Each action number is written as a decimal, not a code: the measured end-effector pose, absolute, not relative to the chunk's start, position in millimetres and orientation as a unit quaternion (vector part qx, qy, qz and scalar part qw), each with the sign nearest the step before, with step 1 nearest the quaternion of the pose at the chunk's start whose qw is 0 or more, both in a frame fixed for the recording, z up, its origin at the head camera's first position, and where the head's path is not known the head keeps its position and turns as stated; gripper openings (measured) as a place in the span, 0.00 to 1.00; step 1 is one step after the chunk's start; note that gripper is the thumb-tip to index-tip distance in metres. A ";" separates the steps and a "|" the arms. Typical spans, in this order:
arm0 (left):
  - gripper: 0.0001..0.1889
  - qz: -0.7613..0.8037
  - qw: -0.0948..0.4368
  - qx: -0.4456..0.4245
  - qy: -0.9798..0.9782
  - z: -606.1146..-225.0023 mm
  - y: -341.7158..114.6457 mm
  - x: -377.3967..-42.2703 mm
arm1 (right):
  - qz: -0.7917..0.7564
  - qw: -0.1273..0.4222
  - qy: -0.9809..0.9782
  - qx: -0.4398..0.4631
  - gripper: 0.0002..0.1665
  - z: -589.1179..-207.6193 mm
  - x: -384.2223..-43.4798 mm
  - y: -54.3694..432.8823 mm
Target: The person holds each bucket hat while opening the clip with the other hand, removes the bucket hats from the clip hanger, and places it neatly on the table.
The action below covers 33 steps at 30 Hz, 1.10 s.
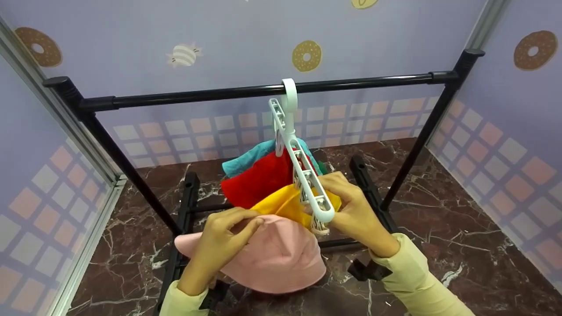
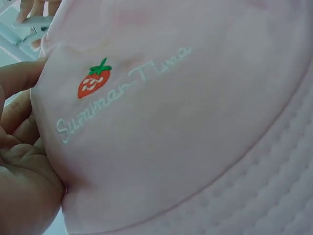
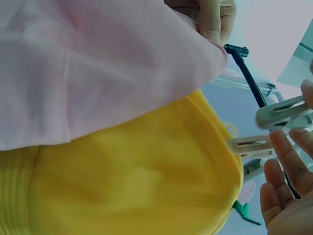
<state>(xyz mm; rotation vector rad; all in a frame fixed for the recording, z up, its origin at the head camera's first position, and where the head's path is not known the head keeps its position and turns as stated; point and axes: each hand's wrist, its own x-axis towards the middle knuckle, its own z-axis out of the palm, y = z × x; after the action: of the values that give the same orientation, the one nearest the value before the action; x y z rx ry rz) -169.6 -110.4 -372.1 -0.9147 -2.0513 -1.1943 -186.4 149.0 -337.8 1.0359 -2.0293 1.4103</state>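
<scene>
A pink bucket hat (image 1: 285, 263) is in my left hand (image 1: 221, 235), which pinches its crown near the top. In the left wrist view a strawberry and white lettering show on the hat. My right hand (image 1: 358, 213) is at the near end of a white clip hanger (image 1: 290, 137). There, in the right wrist view, thumb and fingers pinch a pale clip (image 3: 281, 115). A yellow hat (image 3: 146, 171) hangs from another clip just behind the pink one. Farther back on the hanger are a red cloth item (image 1: 263, 177) and a light blue one (image 1: 248, 158).
The hanger's hook is over the black rod (image 1: 197, 94) of a garment rack. Black posts (image 1: 131, 175) slope down on both sides to feet on the dark marbled floor (image 1: 439, 193). Lilac walls (image 1: 241, 48) with printed donuts enclose the rack.
</scene>
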 end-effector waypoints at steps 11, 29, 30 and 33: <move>0.07 -0.454 0.276 -0.339 -0.776 -362.6 -119.8 -166.7 | 0.557 0.210 -0.702 0.391 0.25 -339.8 -185.9 159.0; 0.10 -0.452 0.296 -0.332 -0.773 -355.4 -141.5 -162.9 | 0.576 0.217 -0.700 0.363 0.12 -347.1 -188.8 171.9; 0.10 -0.450 0.296 -0.329 -0.776 -354.8 -143.2 -162.4 | 0.576 0.215 -0.702 0.360 0.11 -347.6 -188.8 172.9; 0.10 -0.451 0.290 -0.319 -0.782 -352.4 -148.8 -160.7 | 0.579 0.214 -0.703 0.355 0.10 -348.6 -189.4 175.6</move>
<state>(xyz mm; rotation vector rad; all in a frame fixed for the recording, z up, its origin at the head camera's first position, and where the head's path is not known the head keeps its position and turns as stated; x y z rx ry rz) -160.7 -148.8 -352.4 -0.8508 -2.0854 -1.2024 -189.4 175.6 -348.6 0.9838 -1.9501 1.6060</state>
